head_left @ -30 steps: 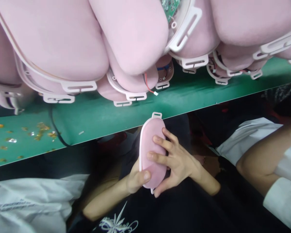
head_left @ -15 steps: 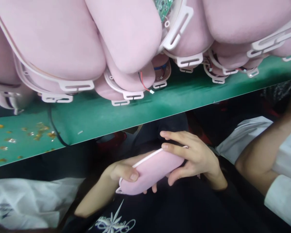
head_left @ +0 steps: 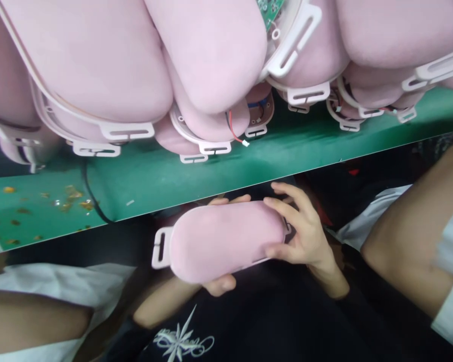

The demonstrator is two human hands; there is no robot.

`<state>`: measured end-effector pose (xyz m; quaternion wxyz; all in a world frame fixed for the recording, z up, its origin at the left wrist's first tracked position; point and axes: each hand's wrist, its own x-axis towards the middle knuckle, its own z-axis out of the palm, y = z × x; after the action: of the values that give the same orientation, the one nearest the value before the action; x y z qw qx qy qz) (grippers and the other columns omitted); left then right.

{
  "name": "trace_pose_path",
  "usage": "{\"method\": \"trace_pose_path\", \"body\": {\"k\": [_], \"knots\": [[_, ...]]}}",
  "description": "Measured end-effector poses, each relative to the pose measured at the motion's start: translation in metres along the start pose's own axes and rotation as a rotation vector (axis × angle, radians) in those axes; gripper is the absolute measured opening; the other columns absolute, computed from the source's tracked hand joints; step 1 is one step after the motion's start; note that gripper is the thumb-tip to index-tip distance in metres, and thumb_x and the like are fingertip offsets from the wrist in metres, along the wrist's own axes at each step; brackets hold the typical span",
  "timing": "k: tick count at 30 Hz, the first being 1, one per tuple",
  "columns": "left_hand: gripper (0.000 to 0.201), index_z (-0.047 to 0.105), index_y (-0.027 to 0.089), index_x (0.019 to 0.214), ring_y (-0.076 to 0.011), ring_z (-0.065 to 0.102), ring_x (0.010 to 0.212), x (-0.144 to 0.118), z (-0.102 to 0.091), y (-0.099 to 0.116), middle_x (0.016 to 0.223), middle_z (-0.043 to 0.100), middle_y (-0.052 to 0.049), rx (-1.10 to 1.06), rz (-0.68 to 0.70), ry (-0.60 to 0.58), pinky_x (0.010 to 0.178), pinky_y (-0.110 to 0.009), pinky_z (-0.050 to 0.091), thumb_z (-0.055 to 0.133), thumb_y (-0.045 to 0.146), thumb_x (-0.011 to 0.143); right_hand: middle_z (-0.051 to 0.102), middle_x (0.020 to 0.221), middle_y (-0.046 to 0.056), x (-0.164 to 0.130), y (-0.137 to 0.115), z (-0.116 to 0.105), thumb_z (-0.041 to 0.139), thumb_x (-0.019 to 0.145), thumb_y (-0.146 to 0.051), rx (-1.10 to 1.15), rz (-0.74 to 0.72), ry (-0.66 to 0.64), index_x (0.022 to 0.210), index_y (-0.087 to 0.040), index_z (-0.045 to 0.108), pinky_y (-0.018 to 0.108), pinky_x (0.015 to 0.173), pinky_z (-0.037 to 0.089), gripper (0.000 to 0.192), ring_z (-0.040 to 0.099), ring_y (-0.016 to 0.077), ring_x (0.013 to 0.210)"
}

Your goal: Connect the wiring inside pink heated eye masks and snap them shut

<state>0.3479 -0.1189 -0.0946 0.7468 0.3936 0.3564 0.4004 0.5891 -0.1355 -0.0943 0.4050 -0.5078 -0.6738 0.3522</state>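
Observation:
A long, rounded pink casing (head_left: 226, 241) is held just in front of my body, below the bench edge. Its smooth face is turned up to me, and a white slotted strap loop (head_left: 161, 248) sticks out at its left end. My left hand (head_left: 221, 285) grips it from beneath, thumb on the near edge and fingertips showing over the far edge. Around the right end my right hand (head_left: 305, 229) is closed, with the thumb on the near side and a finger on the far side. The casing's underside is hidden.
A green bench (head_left: 196, 183) carries stacks of similar pink casings (head_left: 113, 60), some open with a circuit board (head_left: 269, 11) or red-black wires (head_left: 234, 131) showing. A black cable (head_left: 90, 193) and yellowish scraps (head_left: 73, 191) lie at left. Other people's arms (head_left: 411, 216) are at both sides.
The casing has rolled from edge-on to showing its broad face, and has risen slightly. My left thumb has moved from its face to the near edge. Another person's arm has appeared at lower left.

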Motion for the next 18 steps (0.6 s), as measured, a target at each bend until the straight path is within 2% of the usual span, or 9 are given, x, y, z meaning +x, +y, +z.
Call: {"method": "trace_pose_path", "body": {"k": [2, 4, 7, 11, 14, 18], "knots": [[0.094, 0.052, 0.042, 0.157, -0.0424, 0.058, 0.152, 0.001, 0.004, -0.003, 0.163, 0.060, -0.005, -0.011, 0.012, -0.019, 0.128, -0.067, 0.048, 0.096, 0.062, 0.075, 0.062, 0.161, 0.017, 0.002, 0.001, 0.004, 0.073, 0.095, -0.074, -0.031, -0.179, -0.042, 0.155, -0.027, 0.063, 0.056, 0.117, 0.058, 0.077, 0.061, 0.0358, 0.147], [0.092, 0.053, 0.039, 0.156, -0.0419, 0.055, 0.154, 0.004, 0.004, -0.006, 0.163, 0.059, -0.006, 0.029, 0.019, -0.026, 0.132, -0.066, 0.043, 0.095, 0.061, 0.078, 0.066, 0.157, 0.015, 0.004, 0.003, 0.009, 0.071, 0.100, -0.068, -0.001, -0.244, -0.105, 0.155, -0.028, 0.063, 0.056, 0.121, 0.056, 0.069, 0.061, 0.0333, 0.149], [0.090, 0.057, 0.036, 0.153, -0.0414, 0.050, 0.158, 0.009, 0.005, -0.008, 0.162, 0.060, -0.008, 0.056, 0.031, -0.026, 0.135, -0.062, 0.040, 0.096, 0.061, 0.076, 0.069, 0.154, 0.014, 0.008, 0.006, 0.010, 0.067, 0.107, -0.056, 0.117, -0.180, -0.115, 0.156, -0.027, 0.063, 0.051, 0.121, 0.057, 0.057, 0.064, 0.0295, 0.147], [0.096, 0.054, 0.033, 0.155, -0.0450, 0.049, 0.158, 0.014, 0.012, -0.005, 0.154, 0.065, -0.011, -0.066, -0.097, -0.096, 0.131, -0.065, 0.044, 0.093, 0.068, 0.075, 0.072, 0.153, 0.011, 0.012, 0.006, 0.002, 0.063, 0.111, -0.046, 0.319, -0.023, -0.124, 0.159, -0.030, 0.061, 0.046, 0.118, 0.061, 0.050, 0.069, 0.0266, 0.142], [0.097, 0.050, 0.030, 0.159, -0.0468, 0.052, 0.155, 0.013, 0.016, -0.005, 0.152, 0.066, -0.014, -0.099, -0.152, -0.101, 0.128, -0.066, 0.047, 0.090, 0.067, 0.079, 0.072, 0.152, 0.009, 0.012, 0.004, -0.001, 0.066, 0.111, -0.040, 0.342, 0.025, -0.101, 0.158, -0.031, 0.062, 0.044, 0.117, 0.063, 0.048, 0.071, 0.0258, 0.140], [0.107, 0.048, 0.024, 0.161, -0.0480, 0.055, 0.152, 0.008, 0.014, -0.012, 0.152, 0.066, -0.020, -0.099, -0.177, -0.050, 0.127, -0.066, 0.047, 0.097, 0.063, 0.074, 0.074, 0.149, 0.008, 0.011, 0.004, 0.000, 0.069, 0.109, -0.037, 0.306, 0.012, -0.061, 0.156, -0.031, 0.063, 0.042, 0.114, 0.065, 0.048, 0.074, 0.0249, 0.137]]}}
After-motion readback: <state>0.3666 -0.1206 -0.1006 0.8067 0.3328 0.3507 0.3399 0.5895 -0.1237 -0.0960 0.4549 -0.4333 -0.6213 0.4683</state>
